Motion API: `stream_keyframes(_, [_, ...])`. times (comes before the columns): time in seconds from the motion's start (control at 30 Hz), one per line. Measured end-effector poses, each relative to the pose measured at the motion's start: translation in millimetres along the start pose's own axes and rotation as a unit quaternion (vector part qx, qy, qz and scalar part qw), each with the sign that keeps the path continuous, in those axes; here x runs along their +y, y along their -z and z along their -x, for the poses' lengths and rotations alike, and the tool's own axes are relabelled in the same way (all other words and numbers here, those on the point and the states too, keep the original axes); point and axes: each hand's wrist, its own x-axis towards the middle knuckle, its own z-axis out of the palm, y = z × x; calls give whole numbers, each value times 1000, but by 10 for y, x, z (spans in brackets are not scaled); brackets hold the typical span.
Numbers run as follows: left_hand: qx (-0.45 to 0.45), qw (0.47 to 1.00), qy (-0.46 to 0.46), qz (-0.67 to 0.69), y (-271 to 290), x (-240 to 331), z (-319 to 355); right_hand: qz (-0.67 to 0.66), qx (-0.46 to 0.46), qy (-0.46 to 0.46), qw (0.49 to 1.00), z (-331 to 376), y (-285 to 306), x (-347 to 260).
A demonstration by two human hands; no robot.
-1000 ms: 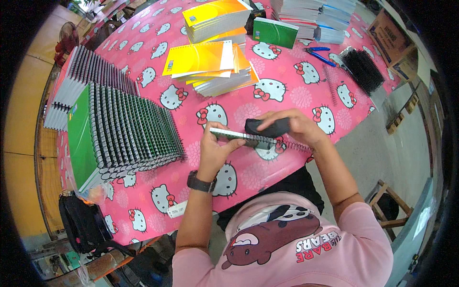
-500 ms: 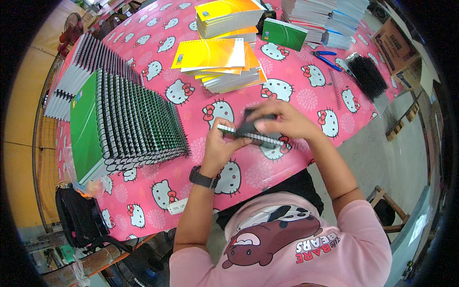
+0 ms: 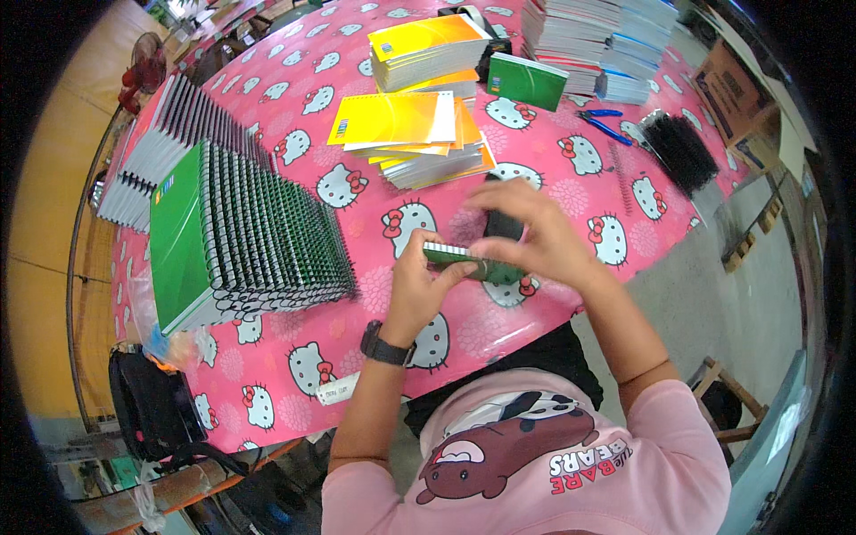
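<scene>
Green notebook (image 3: 446, 256) is over the worktop's (image 3: 499, 332) near edge, right of a white printed tag (image 3: 337, 390); left fingers (image 3: 454, 273) pinch its left end; blurred right fingers (image 3: 511, 252) partly hide it and a black object (image 3: 506, 226), grip impossible to tell.

Person's hands: two, the left hand (image 3: 417, 281) and the right hand (image 3: 533, 234)
Held green notebook (image 3: 443, 254): one
Black pad (image 3: 506, 226): one
Spiral-bound piles (image 3: 276, 241): two, their notebooks too tightly packed to count
Yellow-covered piles (image 3: 392, 118): two
White paper piles (image 3: 575, 45): at least two
Standing green notebook (image 3: 526, 83): one
Blue-handled pliers (image 3: 611, 131): one pair
Black coil bundle (image 3: 679, 143): one
Loose coil (image 3: 621, 178): one
Wristwatch (image 3: 385, 346): one
Fan (image 3: 144, 67): one
Black bag (image 3: 147, 401): one
</scene>
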Motion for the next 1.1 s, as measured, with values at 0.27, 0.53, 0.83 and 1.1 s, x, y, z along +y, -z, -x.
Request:
stream_keyframes(0.27, [22,979,-114,-167,-47,505,139,-123,19,61,990,60,-135,-398])
stream_keyframes(0.53, [32,964,-160,-211,89,660,285,-45,-3,111,993,35,-62,-581])
stream_keyframes(0.83, [84,965,-119,-218,264,995,467,12,-7,211,977,-87,-63,-883])
stream_keyframes(1.1, [293,911,-212,-198,957,1956,600,-14,138,354,925,-831,136,-1459])
